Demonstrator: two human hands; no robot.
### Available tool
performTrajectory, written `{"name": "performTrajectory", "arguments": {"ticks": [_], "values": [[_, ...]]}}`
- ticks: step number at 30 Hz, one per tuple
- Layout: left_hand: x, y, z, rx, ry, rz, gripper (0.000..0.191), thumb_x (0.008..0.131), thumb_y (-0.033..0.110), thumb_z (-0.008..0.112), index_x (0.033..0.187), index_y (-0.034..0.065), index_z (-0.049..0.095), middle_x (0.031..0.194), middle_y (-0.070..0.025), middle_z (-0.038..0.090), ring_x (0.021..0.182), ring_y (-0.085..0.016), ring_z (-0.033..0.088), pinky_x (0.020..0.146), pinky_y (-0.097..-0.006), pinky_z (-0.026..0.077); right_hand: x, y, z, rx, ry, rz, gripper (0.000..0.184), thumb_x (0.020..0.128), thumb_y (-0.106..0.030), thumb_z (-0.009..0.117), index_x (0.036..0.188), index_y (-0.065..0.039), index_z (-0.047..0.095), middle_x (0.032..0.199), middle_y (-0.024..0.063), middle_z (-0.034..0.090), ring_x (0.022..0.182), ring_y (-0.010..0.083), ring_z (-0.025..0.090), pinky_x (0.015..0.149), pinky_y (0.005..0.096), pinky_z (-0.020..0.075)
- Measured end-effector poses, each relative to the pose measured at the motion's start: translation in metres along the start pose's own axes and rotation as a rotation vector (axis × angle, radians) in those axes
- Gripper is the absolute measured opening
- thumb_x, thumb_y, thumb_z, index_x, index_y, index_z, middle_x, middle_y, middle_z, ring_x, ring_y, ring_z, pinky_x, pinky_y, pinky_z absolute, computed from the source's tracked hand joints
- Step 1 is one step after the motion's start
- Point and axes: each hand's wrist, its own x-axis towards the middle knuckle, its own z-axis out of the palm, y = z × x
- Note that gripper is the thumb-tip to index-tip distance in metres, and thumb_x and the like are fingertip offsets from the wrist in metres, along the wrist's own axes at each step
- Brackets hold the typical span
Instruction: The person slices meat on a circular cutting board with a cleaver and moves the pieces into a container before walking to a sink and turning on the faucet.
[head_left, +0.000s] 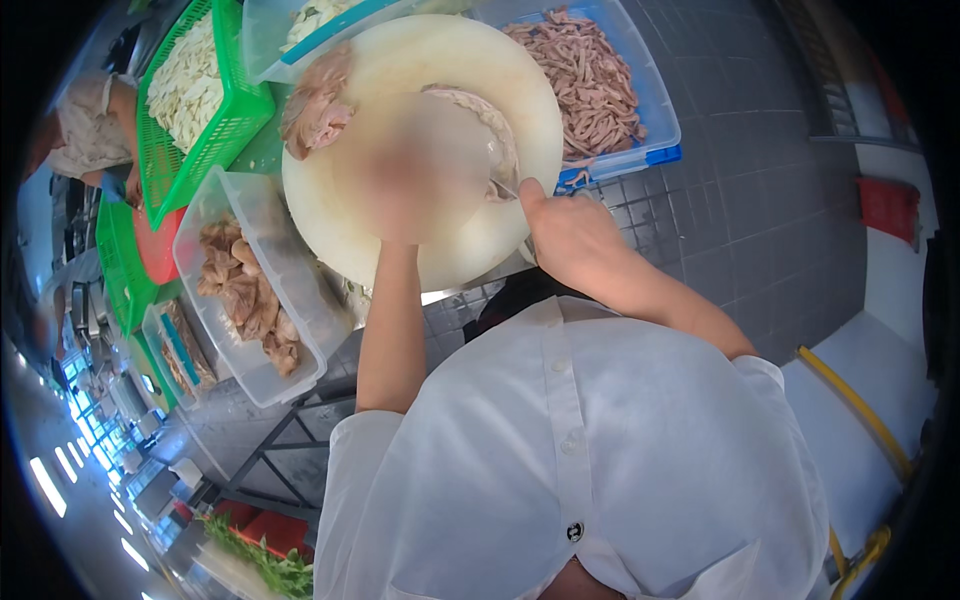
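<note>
A blurred patch covers my left hand over the thick round cutting board, so its fingers and anything in them are hidden. At the board's right edge my right hand is closed around a knife; only a bit of metal blade shows beyond the thumb. The blade touches or lies close to a curved piece of pale meat, partly hidden by the blur. A larger piece of pinkish-brown cooked meat rests on the board's upper left edge.
A plastic tub of meat strips stands right of the board. To the left are a clear bin of meat pieces and a green basket of pale slices. Another person works at the far left.
</note>
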Motion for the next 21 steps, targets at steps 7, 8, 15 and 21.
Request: {"name": "performTrajectory", "arguments": {"ticks": [7,8,15,21], "values": [[0.016,-0.02,-0.012,0.577,-0.019,0.932,0.034,0.082,0.012,0.063,0.116,0.0072,0.063,0.11,-0.0111,0.067,0.11,-0.033,0.059,0.096,-0.0421,0.045,0.0,0.006,0.003,-0.043,0.061,-0.034,0.027,0.073,0.003,0.057,0.098,0.003,0.048,0.073,0.0237,0.066,0.07,0.0389,0.068,0.062,0.0477,0.0536],[0.018,-0.03,-0.012,0.545,-0.132,0.962,0.036,0.084,0.015,0.061,0.119,0.007,0.063,0.114,-0.0102,0.067,0.114,-0.033,0.058,0.099,-0.0424,0.043,0.002,0.008,0.004,-0.043,0.043,-0.023,0.027,0.073,0.002,0.057,0.098,0.003,0.047,0.073,0.0238,0.066,0.07,0.0392,0.068,0.062,0.0481,0.0535],[-0.002,-0.015,-0.001,0.66,-0.108,0.72,0.031,0.086,0.019,0.06,0.114,0.0061,0.065,0.123,-0.0126,0.065,0.122,-0.035,0.054,0.106,-0.0467,0.039,0.005,0.015,0.005,-0.023,0.019,0.027,0.025,0.076,0.0,0.056,0.099,0.003,0.047,0.074,0.0249,0.066,0.072,0.0418,0.067,0.064,0.0501,0.0529],[-0.012,0.002,0.004,0.495,-0.184,0.515,0.039,0.085,0.023,0.063,0.118,0.0025,0.062,0.132,-0.0174,0.059,0.127,-0.042,0.049,0.109,-0.0458,0.038,0.006,0.021,0.005,0.009,0.018,0.035,0.019,0.082,-0.005,0.054,0.098,0.002,0.046,0.072,0.0244,0.065,0.071,0.0424,0.066,0.062,0.0521,0.0512]]}}
